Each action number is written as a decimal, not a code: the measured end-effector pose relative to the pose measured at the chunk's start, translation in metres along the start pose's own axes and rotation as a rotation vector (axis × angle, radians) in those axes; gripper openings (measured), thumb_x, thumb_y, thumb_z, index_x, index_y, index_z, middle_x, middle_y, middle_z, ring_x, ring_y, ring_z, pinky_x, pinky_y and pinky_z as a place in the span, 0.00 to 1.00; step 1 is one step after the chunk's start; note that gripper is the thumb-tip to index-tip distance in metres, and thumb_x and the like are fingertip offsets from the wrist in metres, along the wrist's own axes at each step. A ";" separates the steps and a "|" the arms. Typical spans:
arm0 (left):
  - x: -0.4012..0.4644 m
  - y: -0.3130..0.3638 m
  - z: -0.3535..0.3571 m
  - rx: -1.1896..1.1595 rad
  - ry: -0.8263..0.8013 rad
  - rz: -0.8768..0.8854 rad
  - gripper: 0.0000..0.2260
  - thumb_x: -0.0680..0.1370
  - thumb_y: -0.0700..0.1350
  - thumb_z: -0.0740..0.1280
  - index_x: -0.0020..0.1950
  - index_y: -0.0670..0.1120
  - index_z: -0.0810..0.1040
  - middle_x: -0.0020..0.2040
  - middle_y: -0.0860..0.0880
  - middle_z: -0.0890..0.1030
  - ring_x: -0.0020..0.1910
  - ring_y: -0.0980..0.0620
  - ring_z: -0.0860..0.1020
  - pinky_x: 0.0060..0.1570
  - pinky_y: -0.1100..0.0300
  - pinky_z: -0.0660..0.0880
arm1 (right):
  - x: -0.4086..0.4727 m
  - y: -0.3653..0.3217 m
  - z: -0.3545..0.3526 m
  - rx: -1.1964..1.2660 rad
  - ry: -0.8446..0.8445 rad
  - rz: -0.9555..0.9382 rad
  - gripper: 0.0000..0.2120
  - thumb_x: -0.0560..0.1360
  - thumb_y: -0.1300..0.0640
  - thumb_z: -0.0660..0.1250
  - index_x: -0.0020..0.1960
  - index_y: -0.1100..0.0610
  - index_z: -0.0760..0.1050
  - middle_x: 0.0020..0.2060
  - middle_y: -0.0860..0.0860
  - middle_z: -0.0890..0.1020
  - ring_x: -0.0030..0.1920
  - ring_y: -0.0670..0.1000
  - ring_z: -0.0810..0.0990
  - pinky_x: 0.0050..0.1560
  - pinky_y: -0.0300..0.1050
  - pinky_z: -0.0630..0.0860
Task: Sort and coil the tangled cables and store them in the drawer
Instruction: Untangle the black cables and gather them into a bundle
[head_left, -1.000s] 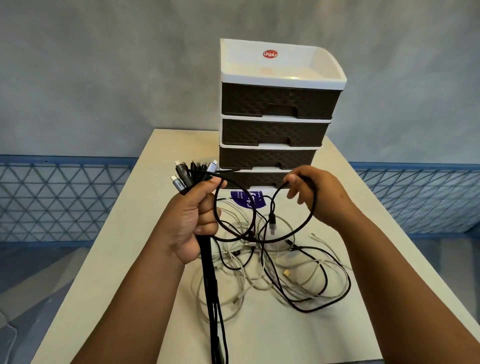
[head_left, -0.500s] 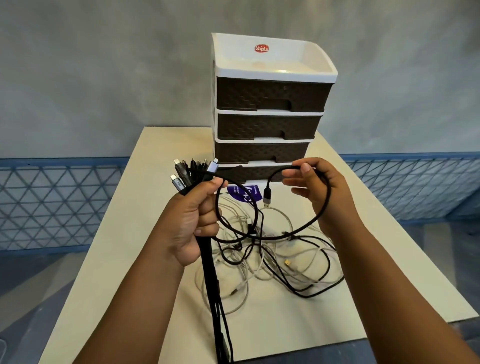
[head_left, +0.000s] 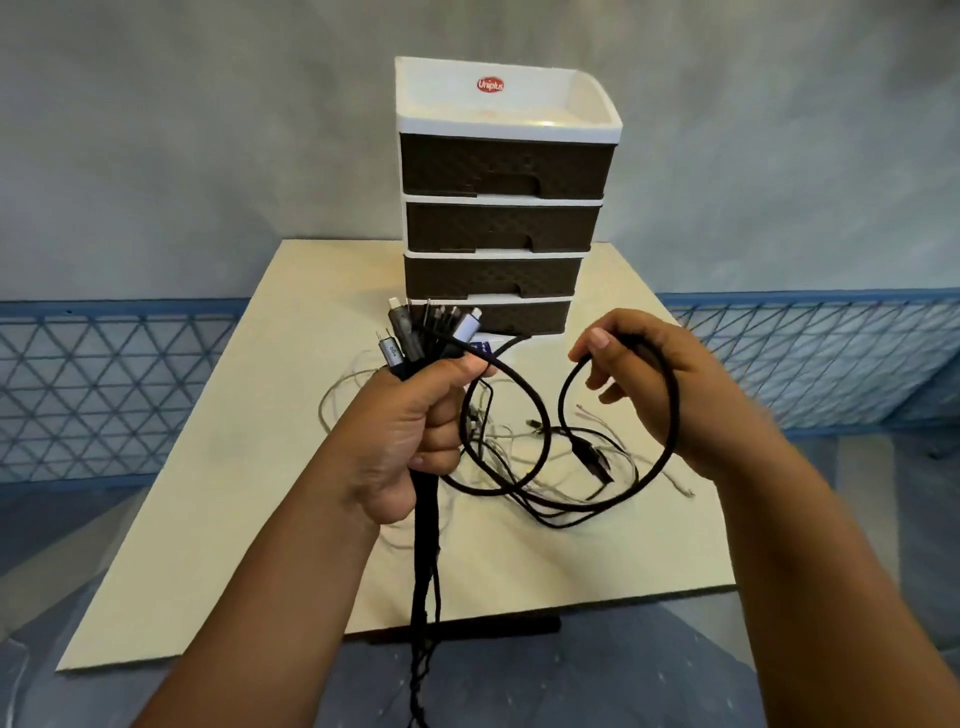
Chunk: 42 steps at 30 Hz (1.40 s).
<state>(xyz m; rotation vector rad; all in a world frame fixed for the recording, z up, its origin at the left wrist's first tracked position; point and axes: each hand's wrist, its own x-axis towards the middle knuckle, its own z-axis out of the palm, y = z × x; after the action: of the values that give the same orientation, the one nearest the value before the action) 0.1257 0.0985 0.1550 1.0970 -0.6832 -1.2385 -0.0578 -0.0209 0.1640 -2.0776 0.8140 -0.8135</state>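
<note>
- The left hand is fisted tight around a thick bundle of black braided cables, the silver and grey plug ends fanning out above the thumb while the long tails hang straight down past the front edge of the cream worktop.
- The right hand is curled round a loop of black braided cable, thumb and forefinger pinching it at the top; the loop droops below the palm and its black USB plug dangles in the middle.
- The rest of the job lies beneath: a tangle of thin white and black cables on the worktop, in front of the brown-and-white four-drawer plastic organiser, every drawer closed.
- To do this step well, I'd say keep the left grip firm so the plugs stay level, lay each new turn the same size as the last, and let the cable roll between the fingertips so it doesn't twist.
- Draw slack gently; that free strand looks likely to snag in the pile.
- Hard to tell: which loose strands join the looped cable, and how many cables are in the fist.
- The bundle's tails run out of view at the bottom, and a purple label by the lowest drawer is mostly hidden.
</note>
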 end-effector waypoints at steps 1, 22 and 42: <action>-0.007 -0.004 0.010 0.015 -0.006 0.001 0.20 0.77 0.43 0.64 0.23 0.49 0.78 0.22 0.56 0.56 0.19 0.61 0.53 0.25 0.67 0.46 | -0.010 0.000 -0.004 -0.055 -0.040 0.000 0.10 0.82 0.51 0.60 0.48 0.50 0.79 0.41 0.45 0.82 0.45 0.47 0.81 0.47 0.46 0.79; -0.095 -0.089 0.108 0.387 -0.014 -0.218 0.10 0.81 0.48 0.64 0.43 0.45 0.76 0.24 0.54 0.59 0.21 0.58 0.54 0.22 0.69 0.51 | -0.174 0.028 -0.023 0.522 0.034 0.261 0.15 0.83 0.55 0.57 0.46 0.66 0.70 0.27 0.51 0.70 0.28 0.50 0.76 0.39 0.51 0.75; -0.120 -0.036 0.094 0.008 0.063 0.233 0.13 0.83 0.49 0.58 0.39 0.49 0.73 0.22 0.56 0.58 0.20 0.60 0.54 0.19 0.69 0.52 | -0.211 0.155 0.023 -0.450 -0.575 0.498 0.05 0.80 0.56 0.63 0.46 0.55 0.72 0.39 0.53 0.75 0.42 0.54 0.76 0.41 0.43 0.69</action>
<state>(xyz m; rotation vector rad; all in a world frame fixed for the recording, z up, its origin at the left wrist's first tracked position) -0.0009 0.1894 0.1732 1.0272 -0.7458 -0.9986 -0.2092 0.0672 -0.0320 -2.1658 1.1733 0.2563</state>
